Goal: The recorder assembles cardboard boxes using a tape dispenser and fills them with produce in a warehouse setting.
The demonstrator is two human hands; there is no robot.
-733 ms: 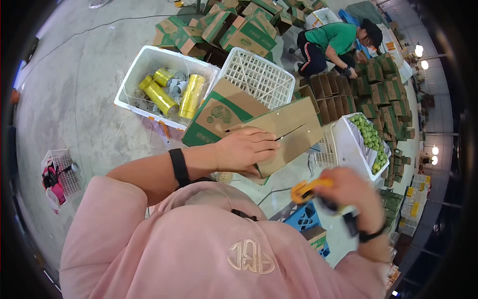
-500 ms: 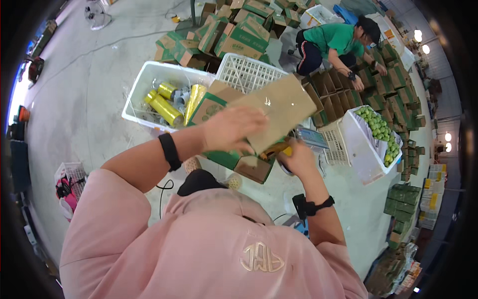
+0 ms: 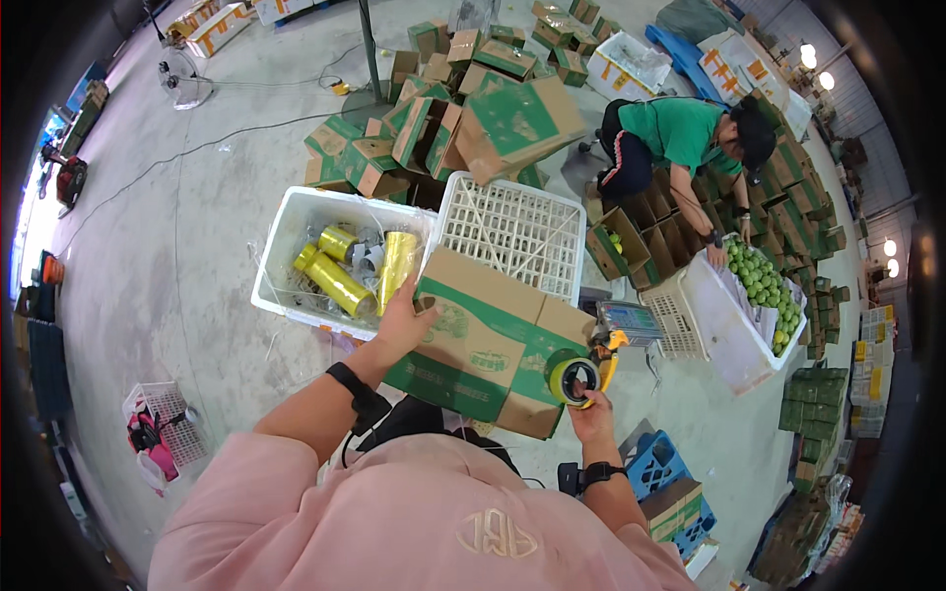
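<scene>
A brown and green cardboard box (image 3: pixel 473 340) is held in front of my body, a broad printed side turned up. My left hand (image 3: pixel 402 323) grips its upper left edge, thumb on the face and fingers going behind. My right hand (image 3: pixel 591 419) is closed on a tape dispenser (image 3: pixel 609 360) with an orange-yellow handle. The dispenser's roll of yellow tape (image 3: pixel 572 378) lies against the box's right end. What the fingers behind the box do is hidden.
Left of the box stands a white foam bin (image 3: pixel 281 261) with yellow tape rolls (image 3: pixel 335 281). A white plastic crate (image 3: pixel 512 231) is behind it. At right, a co-worker (image 3: pixel 680 138) reaches into a bin of green round fruit (image 3: pixel 759 276). Cardboard boxes (image 3: pixel 517 123) pile up behind.
My left hand has moved from the raised flap to the box's left edge. The box has turned, its printed side now up. The dispenser now shows at its right end. The co-worker's hands reached the fruit.
</scene>
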